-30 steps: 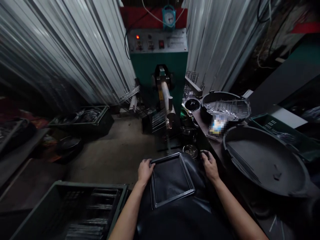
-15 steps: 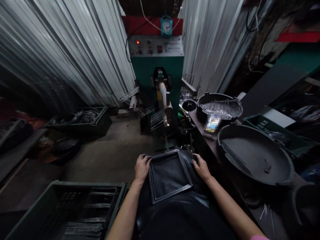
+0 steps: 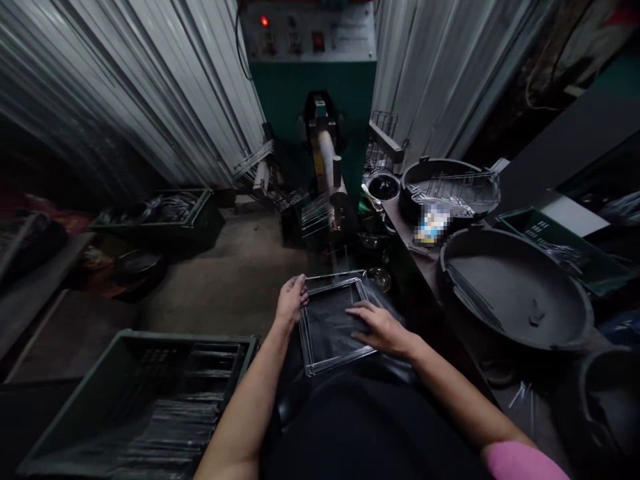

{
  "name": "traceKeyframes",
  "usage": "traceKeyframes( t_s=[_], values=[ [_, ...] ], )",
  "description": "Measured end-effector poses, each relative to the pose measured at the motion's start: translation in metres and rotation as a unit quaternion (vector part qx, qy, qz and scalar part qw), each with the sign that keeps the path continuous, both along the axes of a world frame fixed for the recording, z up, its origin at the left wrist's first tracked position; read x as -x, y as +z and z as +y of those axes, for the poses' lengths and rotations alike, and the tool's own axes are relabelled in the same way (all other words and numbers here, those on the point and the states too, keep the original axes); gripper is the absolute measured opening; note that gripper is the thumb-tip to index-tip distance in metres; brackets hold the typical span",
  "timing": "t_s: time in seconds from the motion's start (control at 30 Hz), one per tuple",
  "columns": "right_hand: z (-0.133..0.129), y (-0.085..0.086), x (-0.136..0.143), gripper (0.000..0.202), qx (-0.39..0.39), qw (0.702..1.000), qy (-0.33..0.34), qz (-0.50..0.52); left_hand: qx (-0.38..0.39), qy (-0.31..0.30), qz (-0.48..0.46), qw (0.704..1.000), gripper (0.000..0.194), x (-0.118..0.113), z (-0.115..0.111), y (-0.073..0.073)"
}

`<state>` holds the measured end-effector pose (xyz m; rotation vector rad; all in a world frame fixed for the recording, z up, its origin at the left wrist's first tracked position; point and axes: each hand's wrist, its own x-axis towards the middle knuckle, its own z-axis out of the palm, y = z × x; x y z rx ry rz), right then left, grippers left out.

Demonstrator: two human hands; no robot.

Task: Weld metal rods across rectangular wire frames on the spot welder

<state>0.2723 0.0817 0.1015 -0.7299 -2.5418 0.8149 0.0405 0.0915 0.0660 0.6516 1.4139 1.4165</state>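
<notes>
A stack of square metal wire frames (image 3: 333,365) lies on the dark apron over my lap. My left hand (image 3: 293,300) pinches the top left corner of a wire frame, which is raised a little off the others. Over the right side of the stack is my right hand (image 3: 377,325), its fingers apart and partly bent, with nothing seen in them. Ahead stands a green machine (image 3: 280,87) with a lit red lamp and a projecting arm. Thin wires hang beside the arm's front end.
At the lower left, a green crate (image 3: 75,400) holds more wire frames. A round dark tray (image 3: 515,287) with thin rods is on the right bench, near another pan (image 3: 450,170) of wire pieces. A small metal bowl (image 3: 379,279) sits beyond my lap.
The view has tilted down. My right hand has moved left from beside the stack to over its right side. One frame's top edge has separated from the stack at my left hand.
</notes>
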Motion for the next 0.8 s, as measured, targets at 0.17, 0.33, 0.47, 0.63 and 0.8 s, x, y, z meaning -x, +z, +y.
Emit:
traceKeyframes(
  t_s=[0.17,0.33,0.47,0.63,0.8],
  values=[
    [-0.009,0.012,0.030,0.061,-0.028,0.990,0.062,-0.122,-0.029,0.034,-0.103,0.994,0.036,-0.014,0.038,0.024],
    [-0.004,0.012,0.038,0.061,-0.072,0.978,0.022,-0.192,-0.069,0.023,-0.143,0.987,0.035,-0.028,0.059,0.038],
    [0.000,0.014,0.036,0.052,-0.064,0.976,0.011,-0.207,-0.086,0.006,-0.135,0.987,0.033,-0.035,0.060,0.039],
    [0.003,0.014,0.036,0.049,-0.044,0.975,0.009,-0.216,-0.115,-0.040,-0.013,0.992,0.034,-0.039,0.045,0.040],
    [0.007,0.014,0.039,0.048,-0.036,0.975,-0.011,-0.219,-0.102,-0.106,0.054,0.988,0.041,-0.044,0.030,0.032]
  ],
)
